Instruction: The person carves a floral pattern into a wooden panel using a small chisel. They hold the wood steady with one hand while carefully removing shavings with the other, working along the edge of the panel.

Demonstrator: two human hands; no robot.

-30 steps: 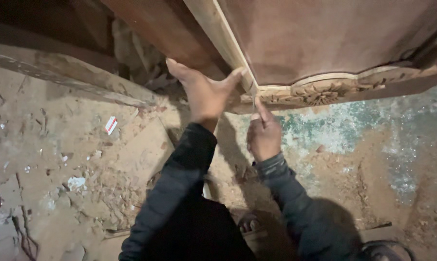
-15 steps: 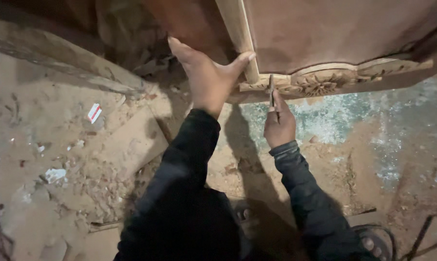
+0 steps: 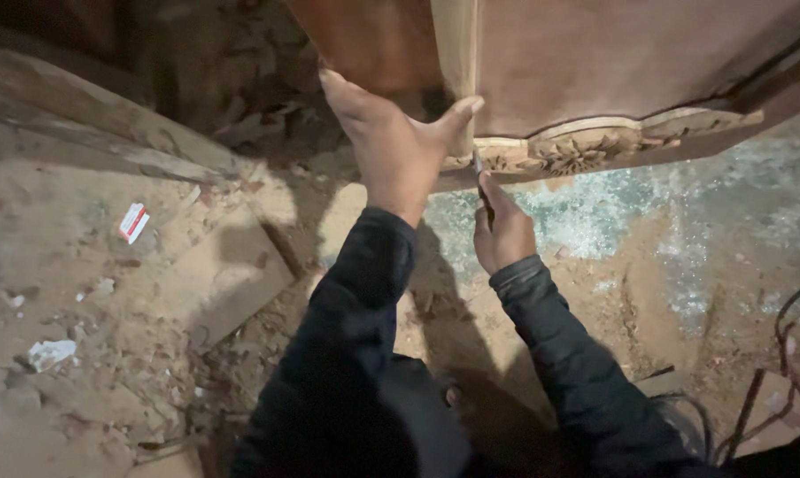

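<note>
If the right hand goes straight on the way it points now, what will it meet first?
Probably the carved wooden trim of the brown panel: the right hand points a thin tool up at it, the tip almost there.

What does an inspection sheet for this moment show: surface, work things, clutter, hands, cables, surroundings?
Surface: dusty earthen floor, with a pale greenish patch at right.
Work things: reddish-brown wooden panel with a pale upright wooden strip and a carved floral trim along its lower edge; thin metal tool set at the trim.
Clutter: small red-and-white packet, white paper scrap, flat board piece, wood chips.
Hands: left hand spread against the panel, thumb on the strip; right hand closed around the tool.
Cables: dark wires at the right edge.
Surroundings: weathered grey plank at upper left.
</note>
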